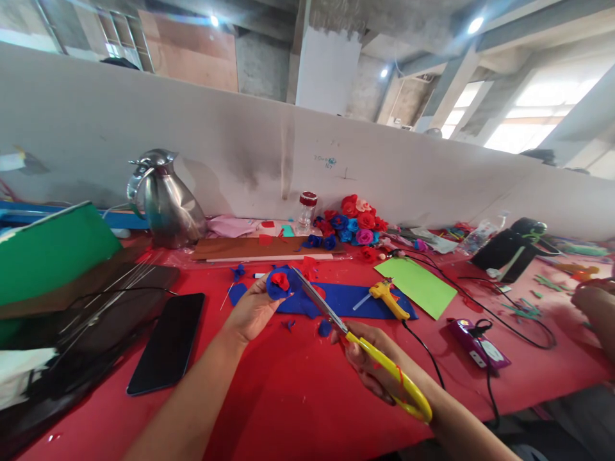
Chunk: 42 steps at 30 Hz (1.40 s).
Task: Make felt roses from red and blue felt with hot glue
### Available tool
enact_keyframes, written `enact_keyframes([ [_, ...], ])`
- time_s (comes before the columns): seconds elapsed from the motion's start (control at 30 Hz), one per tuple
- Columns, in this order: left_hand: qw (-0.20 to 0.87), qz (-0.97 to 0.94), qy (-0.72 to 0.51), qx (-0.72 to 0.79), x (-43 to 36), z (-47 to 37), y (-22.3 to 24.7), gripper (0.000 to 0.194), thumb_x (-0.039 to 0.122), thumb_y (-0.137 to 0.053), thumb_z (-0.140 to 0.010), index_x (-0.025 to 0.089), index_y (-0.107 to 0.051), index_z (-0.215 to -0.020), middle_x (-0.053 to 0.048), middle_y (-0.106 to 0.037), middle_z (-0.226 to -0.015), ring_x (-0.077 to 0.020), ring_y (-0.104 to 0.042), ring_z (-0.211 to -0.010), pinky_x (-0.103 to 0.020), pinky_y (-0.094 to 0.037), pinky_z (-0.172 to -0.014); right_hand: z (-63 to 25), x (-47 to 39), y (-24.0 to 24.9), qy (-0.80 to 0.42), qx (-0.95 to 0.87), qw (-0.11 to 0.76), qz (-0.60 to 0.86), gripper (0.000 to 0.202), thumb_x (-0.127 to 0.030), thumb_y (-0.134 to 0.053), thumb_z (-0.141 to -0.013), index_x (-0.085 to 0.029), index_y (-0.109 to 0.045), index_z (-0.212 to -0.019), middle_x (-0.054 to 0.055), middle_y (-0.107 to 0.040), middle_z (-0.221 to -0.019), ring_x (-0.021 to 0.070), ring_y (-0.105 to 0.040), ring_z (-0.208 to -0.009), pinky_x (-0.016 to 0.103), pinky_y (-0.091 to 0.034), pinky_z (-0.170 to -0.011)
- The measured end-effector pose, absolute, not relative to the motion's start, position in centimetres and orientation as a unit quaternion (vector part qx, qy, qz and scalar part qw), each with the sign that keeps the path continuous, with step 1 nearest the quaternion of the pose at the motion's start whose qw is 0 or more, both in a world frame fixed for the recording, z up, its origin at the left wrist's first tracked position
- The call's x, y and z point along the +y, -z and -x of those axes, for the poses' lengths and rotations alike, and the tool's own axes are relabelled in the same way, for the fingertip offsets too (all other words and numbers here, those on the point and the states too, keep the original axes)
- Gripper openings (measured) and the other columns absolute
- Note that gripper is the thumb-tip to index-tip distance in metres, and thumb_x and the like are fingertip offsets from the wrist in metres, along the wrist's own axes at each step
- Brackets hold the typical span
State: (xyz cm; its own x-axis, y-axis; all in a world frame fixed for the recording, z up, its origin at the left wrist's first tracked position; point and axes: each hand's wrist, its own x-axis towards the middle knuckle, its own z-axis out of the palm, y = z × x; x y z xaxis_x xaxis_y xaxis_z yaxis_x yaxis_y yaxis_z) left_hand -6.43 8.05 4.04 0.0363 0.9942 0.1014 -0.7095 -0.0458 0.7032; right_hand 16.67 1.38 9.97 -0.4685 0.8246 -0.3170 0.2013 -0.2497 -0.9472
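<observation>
Pinched in my left hand (252, 310) is a small craft flower (279, 282) with a red centre and a round blue outer layer. My right hand (372, 362) grips yellow-handled scissors (401, 378), their blades pointing up and left toward the flower. The blade tips are close to the flower's right edge; I cannot tell whether they touch it. Behind both hands lies a strip of blue material (343, 298). A yellow glue gun (384, 296) rests on its right part, a clear glue stick poking from its back. A small blue scrap (325, 328) sits near the scissors.
A black phone (168, 342) lies left on the red table (283, 410). Further back stand a steel jug (170, 202), a glass jar (306, 214) and a flower bunch (360, 224). Right are a green sheet (418, 286), a purple power strip (479, 346), cables and another person's hand (593, 298).
</observation>
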Motion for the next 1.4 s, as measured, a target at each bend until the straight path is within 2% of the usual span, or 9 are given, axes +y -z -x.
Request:
enact_keyframes([
  [0.3,0.660,-0.306,-0.646,0.231,8.0,6.4,-3.8,0.023,0.011,-0.088,-0.052,0.020,-0.069,-0.059,0.000,-0.071,-0.069,-0.0195,-0.067,-0.076,-0.038,-0.050,-0.083,-19.1,1.8,-9.4,-0.653,-0.567,0.210,0.457,0.049,-0.060,-0.072,-0.070,-0.021,-0.055,-0.095,-0.011,-0.040,-0.061,-0.0008,-0.023,-0.033,0.016,-0.018,-0.031],
  [0.53,0.675,-0.329,-0.616,0.241,7.7,6.4,-4.2,0.026,0.009,-0.089,-0.048,0.021,-0.069,-0.060,0.001,-0.068,-0.063,-0.0231,-0.068,-0.083,-0.038,-0.049,-0.086,-20.2,1.8,-10.8,-0.560,-0.666,0.186,0.457,0.041,-0.056,-0.072,-0.072,-0.020,-0.057,-0.085,-0.010,-0.036,-0.052,0.0032,-0.026,-0.038,0.020,-0.017,-0.036],
  [0.7,0.683,-0.313,-0.617,0.233,7.9,6.6,-3.6,0.022,0.012,-0.087,-0.053,0.021,-0.071,-0.066,-0.001,-0.071,-0.070,-0.0198,-0.068,-0.076,-0.037,-0.051,-0.083,-20.5,3.8,-10.6,-0.441,-0.723,0.201,0.492,0.034,-0.054,-0.067,-0.077,-0.020,-0.061,-0.078,-0.005,-0.046,-0.054,0.0076,-0.035,-0.042,0.022,-0.023,-0.042],
  [0.83,0.670,-0.242,-0.662,0.234,8.4,6.5,-3.2,0.026,0.004,-0.084,-0.053,0.020,-0.063,-0.054,0.004,-0.067,-0.060,-0.0144,-0.065,-0.069,-0.032,-0.054,-0.078,-19.1,8.9,-9.1,-0.220,-0.793,0.148,0.548,0.038,-0.044,-0.068,-0.078,-0.020,-0.066,-0.108,0.005,-0.069,-0.080,0.0214,-0.063,-0.072,0.028,-0.040,-0.061],
  [0.93,0.675,-0.195,-0.660,0.266,8.8,6.6,-3.1,0.022,0.002,-0.079,-0.060,0.018,-0.064,-0.056,0.002,-0.066,-0.060,-0.0115,-0.063,-0.066,-0.029,-0.054,-0.074,-17.1,13.3,-8.2,-0.100,-0.812,0.051,0.573,0.043,-0.033,-0.060,-0.084,-0.020,-0.059,-0.125,0.010,-0.072,-0.100,0.0268,-0.067,-0.092,0.031,-0.044,-0.071],
  [1.07,0.677,-0.201,-0.657,0.264,9.2,6.9,-3.0,0.021,0.003,-0.075,-0.067,0.016,-0.062,-0.056,0.001,-0.062,-0.058,-0.0092,-0.059,-0.061,-0.026,-0.053,-0.070,-14.9,17.7,-6.8,-0.089,-0.813,0.056,0.573,0.045,-0.030,-0.061,-0.084,-0.020,-0.058,-0.127,0.013,-0.071,-0.110,0.0289,-0.067,-0.100,0.032,-0.046,-0.076],
  [1.27,0.588,-0.298,-0.660,0.359,9.5,6.8,-2.5,0.016,0.012,-0.081,-0.059,0.017,-0.067,-0.066,0.002,-0.062,-0.061,-0.0082,-0.052,-0.055,-0.021,-0.042,-0.056,-13.8,17.4,-5.4,-0.082,-0.792,0.178,0.579,0.034,-0.007,-0.052,-0.080,-0.016,-0.070,-0.108,0.018,-0.066,-0.122,0.0314,-0.055,-0.119,0.040,-0.041,-0.094],
  [1.33,0.553,-0.333,-0.660,0.385,9.6,6.6,-2.5,0.018,0.014,-0.082,-0.055,0.017,-0.067,-0.064,0.003,-0.061,-0.059,-0.0091,-0.052,-0.057,-0.021,-0.041,-0.058,-13.8,15.4,-5.2,-0.106,-0.783,0.225,0.570,0.034,-0.003,-0.046,-0.077,-0.018,-0.073,-0.092,0.012,-0.072,-0.106,0.0264,-0.060,-0.110,0.035,-0.042,-0.090],
  [1.4,0.538,-0.361,-0.655,0.389,9.7,6.4,-2.9,0.018,0.016,-0.083,-0.053,0.018,-0.068,-0.063,0.004,-0.062,-0.060,-0.0100,-0.052,-0.059,-0.022,-0.041,-0.061,-13.7,12.9,-5.0,-0.148,-0.775,0.256,0.558,0.031,-0.004,-0.044,-0.075,-0.020,-0.071,-0.075,0.006,-0.073,-0.082,0.0207,-0.066,-0.085,0.028,-0.044,-0.076],
])
